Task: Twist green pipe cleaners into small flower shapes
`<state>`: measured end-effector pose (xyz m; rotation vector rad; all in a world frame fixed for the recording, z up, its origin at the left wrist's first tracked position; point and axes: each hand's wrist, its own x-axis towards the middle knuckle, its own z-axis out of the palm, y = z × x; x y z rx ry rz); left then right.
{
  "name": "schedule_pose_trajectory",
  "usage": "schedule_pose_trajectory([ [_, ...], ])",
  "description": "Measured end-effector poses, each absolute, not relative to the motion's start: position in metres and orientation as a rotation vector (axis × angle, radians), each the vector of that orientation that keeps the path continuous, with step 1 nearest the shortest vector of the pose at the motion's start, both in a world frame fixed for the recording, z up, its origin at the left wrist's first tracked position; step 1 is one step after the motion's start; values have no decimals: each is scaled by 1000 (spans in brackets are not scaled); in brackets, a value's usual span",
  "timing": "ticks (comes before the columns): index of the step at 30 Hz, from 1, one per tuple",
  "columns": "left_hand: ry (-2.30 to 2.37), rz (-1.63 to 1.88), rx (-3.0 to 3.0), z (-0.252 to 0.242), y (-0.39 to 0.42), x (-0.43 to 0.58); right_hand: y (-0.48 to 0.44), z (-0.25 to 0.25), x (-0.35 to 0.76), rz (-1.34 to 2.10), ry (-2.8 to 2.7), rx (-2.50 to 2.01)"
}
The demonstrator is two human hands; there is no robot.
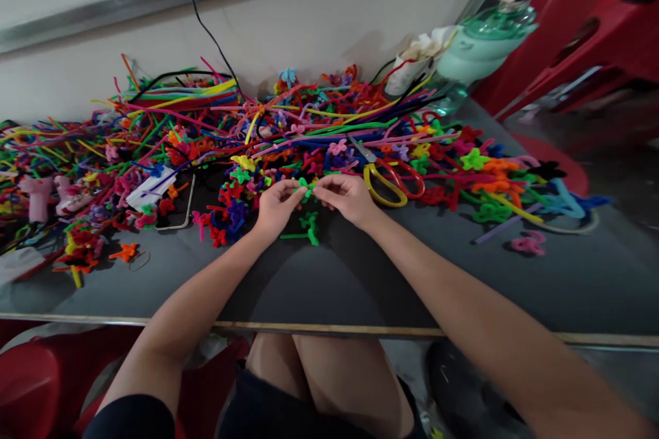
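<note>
A bent green pipe cleaner (307, 186) is pinched between my two hands above the dark table. Thumb and fingers of my left hand (279, 207) close on its left side. From the other side, my right hand (346, 197) grips it with the fingertips pressed together. Just below, a small group of twisted green pipe-cleaner pieces (310, 228) lies on the tabletop. Scissors with yellow and red handles (387, 182) rest close to my right hand. The exact shape between my fingertips is partly hidden.
A large heap of coloured pipe cleaners (206, 127) runs along the wall. A phone (178, 209) lies partly under it. A paper cup (404, 74) and a mint-green container (473, 48) stand at the back right. Red chairs (561, 34) are beyond the table's right end.
</note>
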<state>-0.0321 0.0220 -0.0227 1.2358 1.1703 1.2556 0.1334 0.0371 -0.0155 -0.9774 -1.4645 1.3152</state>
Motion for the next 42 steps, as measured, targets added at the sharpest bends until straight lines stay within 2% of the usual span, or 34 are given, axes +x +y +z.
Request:
schedule_pose_trajectory([
  [6, 1170, 1245, 1264, -21, 24, -33, 36, -13, 133, 1298, -1476, -973],
  [13, 1290, 1257, 1571, -22, 24, -36, 34, -14, 135, 1228, -1512, -982],
  [20, 1207, 1226, 1724, -19, 26, -36, 34, -18, 136, 1222, -1503, -975],
  [24, 1076, 1142, 1696, -21, 29, -39, 31, -16, 135, 1071, -1510, -901],
  [31, 1030, 1067, 1667, -26, 31, -40, 26, -14, 136, 614, -1718, -828],
  [42, 1152, 1066, 1820, -21, 29, -38, 25, -14, 136, 552, -1726, -872],
])
